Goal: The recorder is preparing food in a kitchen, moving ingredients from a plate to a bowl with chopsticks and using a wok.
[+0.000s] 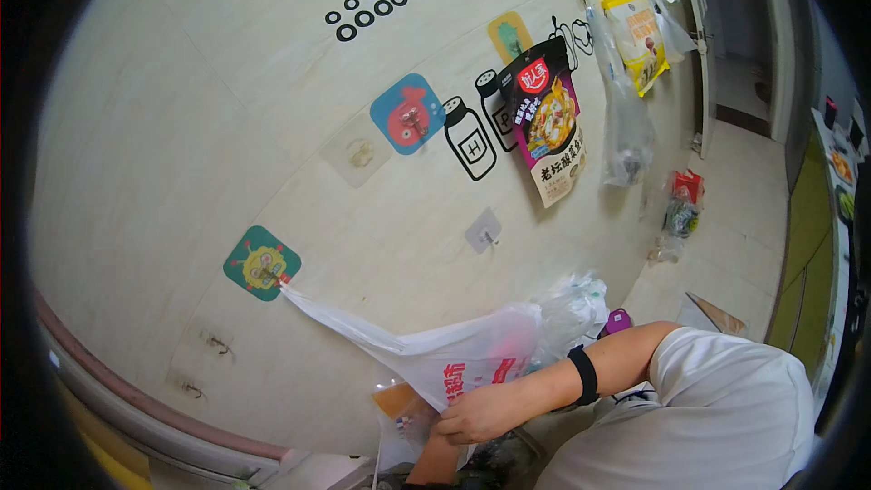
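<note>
A white plastic bag with red print (469,347) is stretched from a hook on a green cartoon-face sticker (262,263). My right hand (480,414), its arm wearing a black band, has curled fingers at the bag's lower edge. From the bottom of the picture rises my left forearm; the visible part of my left hand (446,437) lies against my right fingers, and its fingertips are hidden. Just behind the hands hangs a clear bag with an orange-brown part (395,400). Crumpled clear plastic (571,313) adjoins the white bag on the right.
The pale wall bears a blue sticker hook (408,114), a clear hook (484,231), a black-and-purple food pouch (548,122), a yellow packet (637,41) and a hanging clear bag (626,136). Packaged items (682,207) are by the tiled floor. Green cabinets (806,245) stand at the right.
</note>
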Tool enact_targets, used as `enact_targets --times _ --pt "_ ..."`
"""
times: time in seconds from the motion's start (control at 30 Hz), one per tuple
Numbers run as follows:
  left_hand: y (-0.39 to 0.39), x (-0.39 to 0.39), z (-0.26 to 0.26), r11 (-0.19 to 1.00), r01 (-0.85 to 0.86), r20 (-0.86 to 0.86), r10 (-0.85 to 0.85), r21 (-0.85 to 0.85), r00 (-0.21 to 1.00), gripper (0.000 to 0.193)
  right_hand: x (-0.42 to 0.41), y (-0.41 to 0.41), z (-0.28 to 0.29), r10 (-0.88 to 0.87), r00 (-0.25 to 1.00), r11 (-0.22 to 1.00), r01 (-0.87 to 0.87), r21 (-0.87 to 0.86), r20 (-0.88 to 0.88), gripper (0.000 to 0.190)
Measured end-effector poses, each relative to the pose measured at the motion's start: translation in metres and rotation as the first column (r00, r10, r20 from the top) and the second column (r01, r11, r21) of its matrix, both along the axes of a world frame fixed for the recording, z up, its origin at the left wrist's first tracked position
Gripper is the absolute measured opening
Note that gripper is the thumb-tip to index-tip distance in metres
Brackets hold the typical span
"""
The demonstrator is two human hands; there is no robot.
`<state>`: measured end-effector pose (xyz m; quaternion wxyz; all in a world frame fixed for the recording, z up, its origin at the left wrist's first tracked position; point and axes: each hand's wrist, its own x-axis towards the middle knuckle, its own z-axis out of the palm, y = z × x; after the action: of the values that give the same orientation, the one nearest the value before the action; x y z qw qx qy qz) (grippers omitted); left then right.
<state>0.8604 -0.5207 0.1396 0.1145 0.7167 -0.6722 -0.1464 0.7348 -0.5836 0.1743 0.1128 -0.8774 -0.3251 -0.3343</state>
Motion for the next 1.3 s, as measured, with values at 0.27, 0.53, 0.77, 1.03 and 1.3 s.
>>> enact_targets --times 0.27,0.53,0.77,1.03,1.3 --pt "0.033 0.028 -0.010 0.998 -0.063 -0.024 0.063 0.000 0.998 0.030 -0.003 0.002 -0.001 -0.007 0.999 1.000 0.007 0.002 -0.052 0.017" --pt "0.057 0.072 0.007 0.998 -0.027 -0.157 0.036 0.062 0.987 0.030 0.000 -0.010 0.024 -0.114 0.973 0.991 0.097 -0.096 -0.198 0.019" --pt "0.050 0.071 0.030 0.999 0.044 -0.192 -0.040 0.017 0.981 0.028 0.014 -0.012 0.038 -0.306 0.950 0.945 0.295 -0.140 -0.065 0.015" --pt "0.079 0.054 0.078 0.983 -0.142 -0.321 0.172 0.117 0.931 0.036 0.039 0.002 0.032 -0.350 0.927 0.925 0.319 -0.206 -0.133 0.008" --pt "0.094 0.069 0.105 0.934 -0.190 0.037 0.187 0.304 0.982 0.013 0.027 -0.005 0.059 -0.521 0.783 0.848 0.430 -0.310 -0.339 0.015"
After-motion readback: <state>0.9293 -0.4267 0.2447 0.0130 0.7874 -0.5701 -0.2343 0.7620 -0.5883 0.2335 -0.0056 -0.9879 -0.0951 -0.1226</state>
